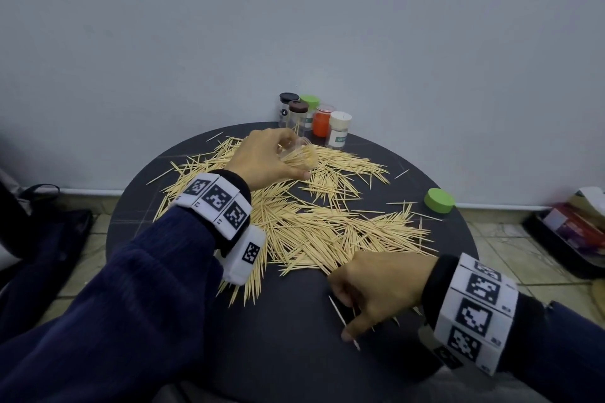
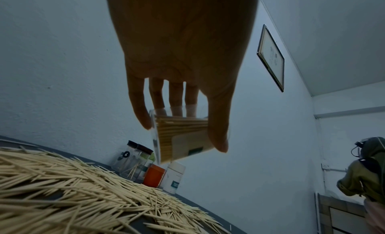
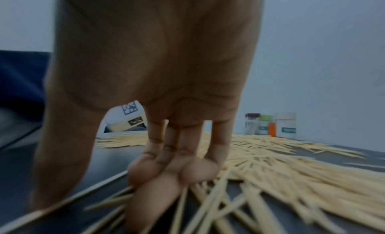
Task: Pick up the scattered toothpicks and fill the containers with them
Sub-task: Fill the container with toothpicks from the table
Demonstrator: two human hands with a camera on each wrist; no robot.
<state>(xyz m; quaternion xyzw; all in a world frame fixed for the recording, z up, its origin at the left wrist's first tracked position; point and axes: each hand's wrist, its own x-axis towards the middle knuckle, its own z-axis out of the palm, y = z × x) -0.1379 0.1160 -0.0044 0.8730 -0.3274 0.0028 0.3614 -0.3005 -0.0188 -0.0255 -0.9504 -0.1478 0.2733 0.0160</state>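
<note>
Pale wooden toothpicks [image 1: 314, 226] lie in a wide heap across the round dark table [image 1: 262, 353]. At the far side of the heap my left hand [image 1: 268, 157] grips a clear container [image 1: 299, 154], tilted on its side above the pile and packed with toothpicks. The left wrist view shows that hand's fingers [image 2: 177, 95] and thumb wrapped round the labelled container [image 2: 183, 138]. Near the front right, my right hand [image 1: 376, 291] is down on the table with fingers [image 3: 156, 171] curled over a few toothpicks [image 3: 208, 204]. Its thumb touches a single toothpick [image 1: 343, 322].
Several small containers stand against the wall at the table's back: black-lidded [image 1: 288, 109], brown-lidded [image 1: 298, 116], green-lidded [image 1: 309, 111], orange [image 1: 322, 121] and white [image 1: 339, 129]. A loose green lid [image 1: 439, 201] lies at the right edge. Bags and boxes sit on the floor.
</note>
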